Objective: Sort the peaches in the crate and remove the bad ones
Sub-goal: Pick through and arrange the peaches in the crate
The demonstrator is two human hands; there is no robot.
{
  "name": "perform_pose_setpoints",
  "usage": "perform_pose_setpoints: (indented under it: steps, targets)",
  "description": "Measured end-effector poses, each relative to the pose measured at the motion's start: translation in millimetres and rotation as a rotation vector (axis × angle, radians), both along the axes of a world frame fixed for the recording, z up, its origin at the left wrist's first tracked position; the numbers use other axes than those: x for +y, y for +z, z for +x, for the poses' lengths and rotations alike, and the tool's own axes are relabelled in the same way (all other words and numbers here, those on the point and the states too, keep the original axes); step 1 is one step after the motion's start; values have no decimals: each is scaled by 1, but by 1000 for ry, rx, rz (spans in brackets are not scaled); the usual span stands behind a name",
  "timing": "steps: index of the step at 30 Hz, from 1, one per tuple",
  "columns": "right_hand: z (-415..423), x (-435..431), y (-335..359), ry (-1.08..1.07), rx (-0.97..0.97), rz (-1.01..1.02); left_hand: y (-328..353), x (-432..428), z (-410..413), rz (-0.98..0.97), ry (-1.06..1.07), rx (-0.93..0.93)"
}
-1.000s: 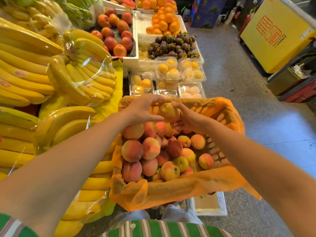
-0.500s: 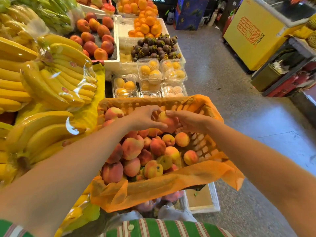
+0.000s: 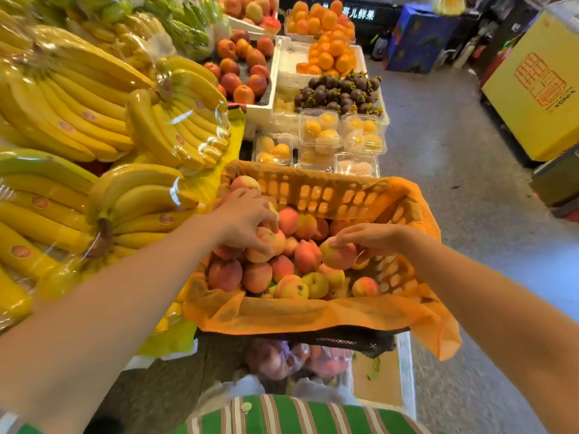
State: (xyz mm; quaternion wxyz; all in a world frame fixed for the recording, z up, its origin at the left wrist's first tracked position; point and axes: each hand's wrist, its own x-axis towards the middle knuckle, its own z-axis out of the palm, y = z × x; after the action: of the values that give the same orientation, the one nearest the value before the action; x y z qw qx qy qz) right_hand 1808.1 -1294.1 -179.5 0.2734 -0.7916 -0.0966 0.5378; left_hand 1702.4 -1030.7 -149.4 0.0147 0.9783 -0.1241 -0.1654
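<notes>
An orange slotted crate (image 3: pixel 329 192) lined with orange mesh holds a heap of red and yellow peaches (image 3: pixel 282 270). My left hand (image 3: pixel 247 217) reaches into the crate's left side, its fingers curled over a pink-yellow peach (image 3: pixel 268 242) on top of the heap. My right hand (image 3: pixel 363 238) is over the right side and holds another peach (image 3: pixel 336 256) with its fingertips, just above the pile. One peach (image 3: pixel 244 183) sits high in the far left corner.
Bagged banana bunches (image 3: pixel 94 120) fill the stand on the left. Behind the crate are clear boxes of yellow fruit (image 3: pixel 319 136), mangosteens (image 3: pixel 338 92), oranges (image 3: pixel 329 42) and nectarines (image 3: pixel 244 70). A bag of peaches (image 3: pixel 294 358) lies below the crate. Grey floor and a yellow box (image 3: pixel 539 89) are to the right.
Both hands held one peach together at the crate's far side; they have separated. The left hand moved onto a peach on the left, the right hand carried its peach nearer and right.
</notes>
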Motion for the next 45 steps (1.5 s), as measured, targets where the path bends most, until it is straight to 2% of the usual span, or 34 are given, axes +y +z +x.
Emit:
perform_pose_setpoints:
  steps: [3, 5, 7, 12, 21, 23, 25, 27, 30, 32, 36, 39, 42, 45]
  targets:
    - [-2, -9, 1, 223, -84, -261, -4, -12, -13, 65, 50, -1]
    - [0, -17, -4, 402, -222, -456, -8, -20, -19, 133, 72, -3]
    - [3, -23, -12, 503, -332, -569, -12, -25, -25, 144, 130, -19]
    - [2, -25, -27, 587, -493, -619, -21, -30, -36, 62, 249, -113]
    - [2, -17, -37, 508, -454, -652, -33, 1, -46, -208, 388, -415]
    - [3, -17, -31, 561, -468, -671, -32, 8, -47, -254, 428, -445]
    - [3, -6, -21, 625, -548, -565, -30, 15, -47, -295, 470, -461]
    - [2, 15, -8, 512, -586, -250, -30, 22, -45, -344, 532, -476]
    - [-18, 60, 13, 263, -447, 212, -33, 33, -43, -355, 565, -449]
    - [-38, 87, 17, 303, -419, 341, -34, 38, -43, -410, 573, -412]
    - [-65, 112, -5, 500, -715, 326, -33, 42, -42, -508, 583, -362]
    - [-71, 115, -22, 464, -840, 289, -35, 42, -42, -507, 590, -328]
    - [-68, 113, -26, 404, -811, 367, -38, 43, -38, -511, 618, -319]
    - [-54, 100, -21, 308, -667, 441, -36, 42, -30, -500, 626, -311]
